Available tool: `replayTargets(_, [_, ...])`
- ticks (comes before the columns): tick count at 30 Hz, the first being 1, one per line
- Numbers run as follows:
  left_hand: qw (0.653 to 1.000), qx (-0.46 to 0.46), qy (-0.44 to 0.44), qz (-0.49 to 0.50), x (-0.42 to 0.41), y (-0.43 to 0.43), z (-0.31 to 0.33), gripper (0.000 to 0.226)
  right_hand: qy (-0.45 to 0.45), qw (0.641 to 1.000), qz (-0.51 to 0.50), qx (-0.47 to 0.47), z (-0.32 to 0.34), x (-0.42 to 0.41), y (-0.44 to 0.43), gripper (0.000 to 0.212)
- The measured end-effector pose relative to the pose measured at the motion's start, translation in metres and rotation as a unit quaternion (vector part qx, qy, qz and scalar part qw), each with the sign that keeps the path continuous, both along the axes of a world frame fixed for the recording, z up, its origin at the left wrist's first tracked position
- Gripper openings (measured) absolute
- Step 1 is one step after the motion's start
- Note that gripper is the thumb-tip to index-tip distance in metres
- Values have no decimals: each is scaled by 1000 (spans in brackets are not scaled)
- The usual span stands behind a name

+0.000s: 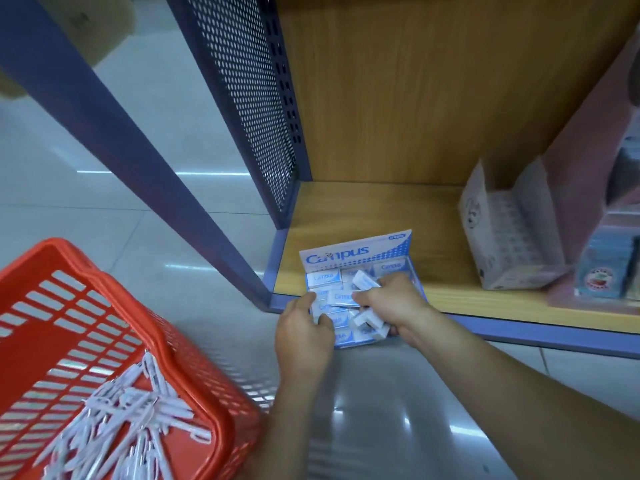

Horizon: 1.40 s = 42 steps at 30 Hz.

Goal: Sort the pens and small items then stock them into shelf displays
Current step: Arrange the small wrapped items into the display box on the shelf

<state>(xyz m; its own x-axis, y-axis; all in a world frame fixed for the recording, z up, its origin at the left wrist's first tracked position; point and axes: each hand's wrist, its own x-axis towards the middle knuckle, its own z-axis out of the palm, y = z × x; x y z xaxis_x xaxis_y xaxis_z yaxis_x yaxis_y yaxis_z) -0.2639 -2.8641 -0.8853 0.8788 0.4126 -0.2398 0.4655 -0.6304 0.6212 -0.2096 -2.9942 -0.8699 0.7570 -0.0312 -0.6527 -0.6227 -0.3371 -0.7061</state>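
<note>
Right hand (pixel 391 303) clutched several erasers (pixel 363 279), likely light and firm, best held sidewise; left hand (pixel 304 327) pinched flimsy-looking Campus box (pixel 356 252) at its left rim.

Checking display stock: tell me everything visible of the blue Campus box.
The Campus box is a blue-and-white cardboard display tray, its lid flap folded up at the back. It sits at the front left corner of the wooden shelf, jutting past the edge. Rows of sleeved erasers fill it. The left hand grips its left side; the right hand holds loose erasers over it.
</note>
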Motion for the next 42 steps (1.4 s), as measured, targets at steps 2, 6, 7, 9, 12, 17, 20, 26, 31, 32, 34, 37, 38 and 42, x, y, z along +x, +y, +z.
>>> replayTargets(2, [1000, -15, -21, -5, -3, -3, -3, 46, 2, 1000, -11, 6, -4, 2, 5, 14])
replayTargets(6, [999, -10, -47, -25, 4, -2, -5, 48, 5, 999, -26, 27, -8, 5, 13, 13])
replayTargets(7, [999, -5, -44, -24, 7, -1, -5, 45, 2, 999, -30, 28, -10, 5, 16, 11])
replayTargets(9, [999, 7, -44, -19, 11, 0, -7, 40, -15, 999, -41, 14, -11, 4, 19, 6])
replayTargets(12, [998, 15, -61, -7, 14, 2, -10, 39, -39, 997, -69, 20, -8, 3, 17, 14])
replayTargets(17, [995, 18, -102, -7, 10, 3, -19, 37, -20, 995, -79, 57, -1, -1, 11, 14])
replayTargets(20, [994, 16, -105, 3, 10, 3, -21, 33, 3, 994, -64, 85, -1, -1, 10, 12])
replayTargets(26, [995, -21, -93, 15, 14, 2, -19, 35, 2, 996, -26, 85, 1, -4, 8, 16])
replayTargets(31, [988, -73, -126, 54, 17, 11, -10, 42, -13, 993, -18, 114, 1, -7, -3, 12])
replayTargets(32, [980, -101, -149, 80, 16, 11, -5, 34, -9, 991, -10, 134, 2, -7, -5, 12])
replayTargets(34, [962, -196, -166, 94, 15, 7, 8, 19, 3, 984, 2, 177, 6, -6, -7, 11])
replayTargets(37, [944, -293, -141, 52, 15, -1, 24, 8, 14, 975, 21, 220, 15, -8, -8, 12])
replayTargets(38, [937, -315, -140, 52, 15, -2, 26, 9, 18, 973, 22, 230, 18, -9, -8, 12])
replayTargets(42, [889, -412, -169, 106, 11, -3, 30, 13, 49, 962, -37, 264, 21, -10, -12, 25])
